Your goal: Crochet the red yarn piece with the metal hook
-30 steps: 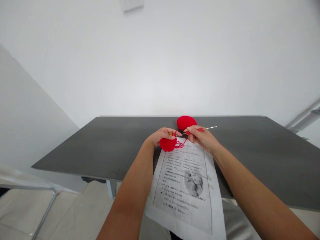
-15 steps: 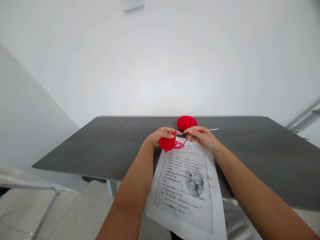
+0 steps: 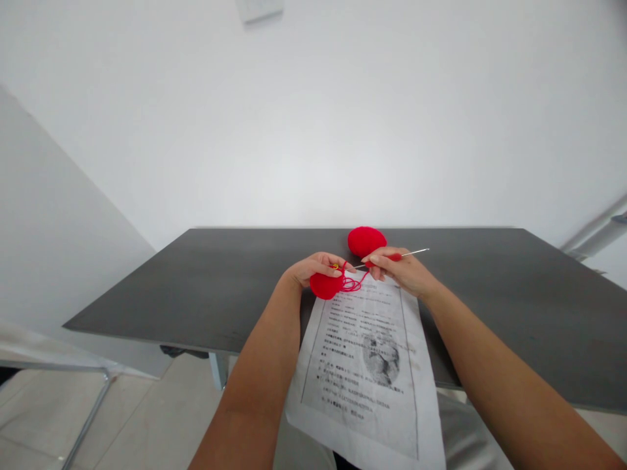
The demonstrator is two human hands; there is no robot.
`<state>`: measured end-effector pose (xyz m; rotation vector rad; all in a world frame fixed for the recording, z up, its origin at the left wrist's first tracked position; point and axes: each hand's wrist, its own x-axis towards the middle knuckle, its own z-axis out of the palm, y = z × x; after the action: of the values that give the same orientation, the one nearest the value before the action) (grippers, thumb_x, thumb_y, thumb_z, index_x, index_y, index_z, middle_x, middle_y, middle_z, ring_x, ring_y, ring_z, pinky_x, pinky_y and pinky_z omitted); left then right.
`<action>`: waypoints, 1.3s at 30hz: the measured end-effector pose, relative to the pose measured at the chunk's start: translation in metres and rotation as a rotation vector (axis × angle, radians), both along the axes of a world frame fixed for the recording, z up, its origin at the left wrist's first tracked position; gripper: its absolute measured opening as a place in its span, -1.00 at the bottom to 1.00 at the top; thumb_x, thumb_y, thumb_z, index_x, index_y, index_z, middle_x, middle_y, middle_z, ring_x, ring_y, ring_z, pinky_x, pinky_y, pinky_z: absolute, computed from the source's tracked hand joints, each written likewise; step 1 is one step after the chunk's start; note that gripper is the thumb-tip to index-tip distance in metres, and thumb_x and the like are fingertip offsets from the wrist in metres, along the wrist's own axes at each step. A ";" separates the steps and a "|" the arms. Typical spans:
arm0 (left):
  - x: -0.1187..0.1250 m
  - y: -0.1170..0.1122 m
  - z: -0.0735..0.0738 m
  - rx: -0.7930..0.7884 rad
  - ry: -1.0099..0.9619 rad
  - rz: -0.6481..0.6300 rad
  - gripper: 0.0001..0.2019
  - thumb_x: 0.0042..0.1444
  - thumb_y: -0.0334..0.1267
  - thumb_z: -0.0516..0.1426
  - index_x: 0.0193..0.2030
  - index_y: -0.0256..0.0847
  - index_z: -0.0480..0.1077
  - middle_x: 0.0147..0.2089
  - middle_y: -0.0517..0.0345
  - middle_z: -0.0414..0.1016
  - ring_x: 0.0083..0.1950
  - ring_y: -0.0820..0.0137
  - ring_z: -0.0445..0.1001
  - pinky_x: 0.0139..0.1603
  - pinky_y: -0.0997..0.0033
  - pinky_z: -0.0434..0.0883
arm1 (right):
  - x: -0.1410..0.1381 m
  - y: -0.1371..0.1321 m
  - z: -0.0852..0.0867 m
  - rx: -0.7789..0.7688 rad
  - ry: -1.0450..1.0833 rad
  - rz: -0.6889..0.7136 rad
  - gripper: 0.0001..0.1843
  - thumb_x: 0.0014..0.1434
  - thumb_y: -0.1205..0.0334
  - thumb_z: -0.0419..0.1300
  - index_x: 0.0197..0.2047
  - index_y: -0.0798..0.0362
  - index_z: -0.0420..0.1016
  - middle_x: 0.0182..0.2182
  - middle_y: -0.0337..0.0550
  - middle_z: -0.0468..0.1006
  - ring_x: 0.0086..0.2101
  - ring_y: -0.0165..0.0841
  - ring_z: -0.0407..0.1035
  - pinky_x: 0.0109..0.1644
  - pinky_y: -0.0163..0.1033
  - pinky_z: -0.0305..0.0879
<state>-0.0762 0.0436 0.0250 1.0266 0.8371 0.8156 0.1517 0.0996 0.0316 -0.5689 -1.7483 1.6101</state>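
Note:
My left hand (image 3: 316,266) pinches a small round piece of red crochet work (image 3: 326,286), with a yellow stitch marker (image 3: 336,266) near the thumb. In my right hand (image 3: 392,266) is a crochet hook (image 3: 414,252) with a red grip, held like a pencil; one metal end points left toward the work, the other sticks out to the right. Loose red yarn (image 3: 351,283) hangs in loops between both hands. Just behind my right hand lies a red ball of yarn (image 3: 366,241) on the table. Whether the hook tip sits in a stitch is too small to tell.
A printed sheet of paper (image 3: 362,391) with a dark picture lies under my hands and hangs over the front edge of the dark grey table (image 3: 220,281). A white wall (image 3: 313,130) rises behind it. A metal chair frame (image 3: 88,418) stands at lower left.
The hook has tilted, its left end dropping slightly and its right end lifting. My left hand and the crochet work have lowered a little. The yarn ball stays in place.

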 end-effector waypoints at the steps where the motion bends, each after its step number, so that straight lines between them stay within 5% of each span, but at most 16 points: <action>1: 0.000 0.000 0.000 -0.001 -0.002 0.003 -0.56 -0.28 -0.32 0.37 -0.17 -0.40 0.52 -0.42 -0.01 0.55 -0.49 0.47 0.45 -0.45 0.55 0.32 | 0.001 0.001 0.000 0.036 -0.016 0.016 -0.68 0.02 -0.01 0.31 -0.33 0.10 0.61 -0.61 -0.20 0.49 -0.55 -0.43 0.31 -0.45 -0.30 0.21; 5: 0.001 -0.002 0.002 -0.006 -0.001 0.008 -0.58 -0.30 -0.33 0.38 -0.21 -0.40 0.52 -0.43 0.00 0.54 -0.49 0.48 0.45 -0.45 0.54 0.31 | 0.004 0.003 0.000 0.089 -0.053 0.049 -0.70 0.04 0.01 0.30 -0.32 0.10 0.62 -0.58 -0.18 0.50 -0.53 -0.42 0.34 -0.42 -0.29 0.22; 16: 0.002 -0.001 0.002 -0.002 0.098 -0.042 -0.69 -0.28 -0.32 0.37 -0.33 -0.38 0.49 -0.45 0.07 0.51 -0.49 0.49 0.43 -0.46 0.54 0.30 | -0.003 -0.005 0.002 -0.060 0.020 0.012 -0.65 0.03 -0.05 0.28 -0.39 0.11 0.61 -0.74 -0.26 0.38 -0.65 -0.46 0.17 -0.57 -0.32 0.02; 26: 0.003 -0.003 0.003 0.006 0.093 -0.013 -0.72 -0.27 -0.32 0.36 -0.36 -0.37 0.49 -0.47 0.07 0.51 -0.50 0.49 0.43 -0.48 0.56 0.29 | -0.007 -0.007 0.001 -0.137 0.049 0.003 -0.66 0.00 -0.06 0.30 -0.39 0.09 0.59 -0.74 -0.27 0.38 -0.65 -0.47 0.17 -0.55 -0.32 0.06; 39: 0.002 -0.004 0.005 0.003 0.068 0.009 -0.70 -0.28 -0.32 0.37 -0.35 -0.38 0.48 -0.49 0.09 0.50 -0.53 0.52 0.41 -0.51 0.58 0.27 | 0.004 0.002 0.000 -0.017 -0.048 0.046 -0.71 -0.03 0.02 0.35 -0.36 0.09 0.63 -0.59 -0.19 0.50 -0.52 -0.43 0.33 -0.41 -0.29 0.22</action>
<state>-0.0743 0.0397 0.0300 1.0584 0.8992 0.7934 0.1553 0.1011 0.0316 -0.5835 -1.7957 1.6573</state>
